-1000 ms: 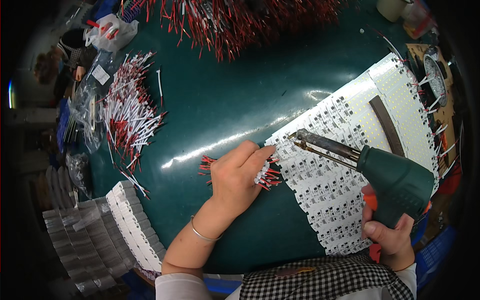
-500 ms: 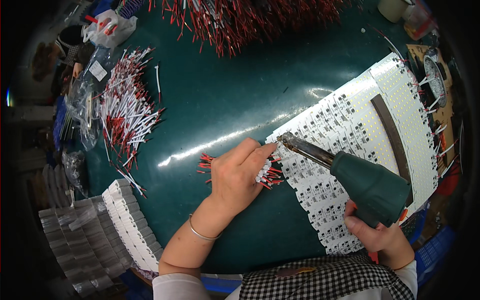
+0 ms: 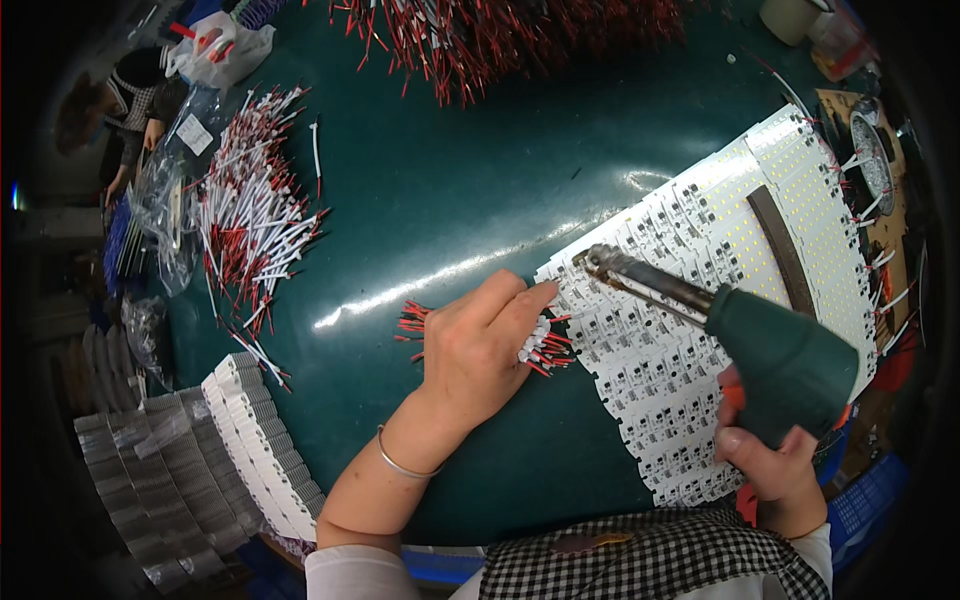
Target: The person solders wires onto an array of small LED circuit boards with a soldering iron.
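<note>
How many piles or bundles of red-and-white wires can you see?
3: a pile on the left, a large heap at the top, and a bundle in the left hand. Others may be hidden.

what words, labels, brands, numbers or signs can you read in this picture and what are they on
No text can be read with certainty.
White label on the clear plastic bag: too small and blurred to read.
White circuit boards: dark marks and parts, but any print among them is too small to read.
Green soldering gun in the right hand: no readable marking.
</note>
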{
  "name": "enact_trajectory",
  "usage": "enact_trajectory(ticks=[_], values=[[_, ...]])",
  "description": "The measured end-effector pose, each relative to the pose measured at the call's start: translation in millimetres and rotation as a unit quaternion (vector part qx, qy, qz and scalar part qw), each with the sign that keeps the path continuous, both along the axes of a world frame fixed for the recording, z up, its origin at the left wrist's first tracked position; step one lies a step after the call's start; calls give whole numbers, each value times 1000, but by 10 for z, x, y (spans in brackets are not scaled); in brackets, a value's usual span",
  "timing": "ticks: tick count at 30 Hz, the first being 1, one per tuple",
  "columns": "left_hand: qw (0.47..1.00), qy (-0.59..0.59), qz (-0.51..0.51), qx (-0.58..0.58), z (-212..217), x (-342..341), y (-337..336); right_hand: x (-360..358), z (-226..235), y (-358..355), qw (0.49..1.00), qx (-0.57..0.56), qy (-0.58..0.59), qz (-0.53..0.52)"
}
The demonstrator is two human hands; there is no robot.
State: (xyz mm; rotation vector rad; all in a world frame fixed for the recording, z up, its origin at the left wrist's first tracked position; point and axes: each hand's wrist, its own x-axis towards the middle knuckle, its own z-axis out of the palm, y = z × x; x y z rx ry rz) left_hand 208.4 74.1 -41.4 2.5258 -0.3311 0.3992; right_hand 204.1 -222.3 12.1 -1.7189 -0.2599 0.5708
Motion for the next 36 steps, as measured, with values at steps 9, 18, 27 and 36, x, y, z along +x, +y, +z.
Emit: enact_trajectory(ticks=[9,18,27,36], values=[[1000,1,5,20,2,-8,15,-68,156,-69,992,11,94,-82],[994,31,-82,-64,-53,89,123,-112,42,-183,1000,22,11,1],[996,-26,-83,-19,-29,98,109,-117,34,-48,998,-23,42,31],[996,-47,-78,16,-32,80,89,-12,-10,-5,985,-58,-114,112]])
